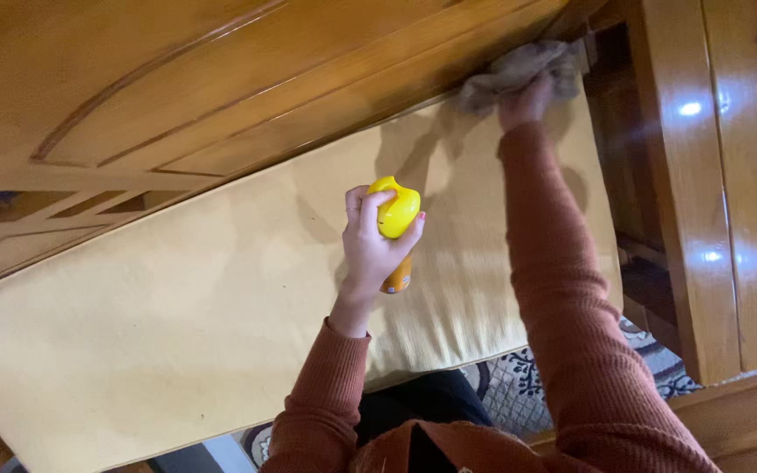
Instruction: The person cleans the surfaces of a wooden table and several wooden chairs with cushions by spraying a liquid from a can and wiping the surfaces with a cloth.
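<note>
Up at the far corner, the right hand (526, 101) is closed over a crumpled grey cloth (519, 66), which is pressed against the lower edge of the wooden backrest (221, 79) just where it meets the armrest (703, 175). The left hand (371, 241) is held lower and nearer, its fingers wrapped around a spray can (394, 223) with a yellow cap — one finger laid over the top, the orange body showing below the palm. The can is kept upright above the tan seat cushion (177, 324), apart from the wood.

Judged by how things lie, the wiping is under way rather than finished: the cloth is at the right end of the backrest, and the long panel to the left is shown untouched by it at this moment. The wood is glossy all over — so which stretches have been wiped cannot be told. A patterned rug (519, 381) is seen below the cushion's edge.
</note>
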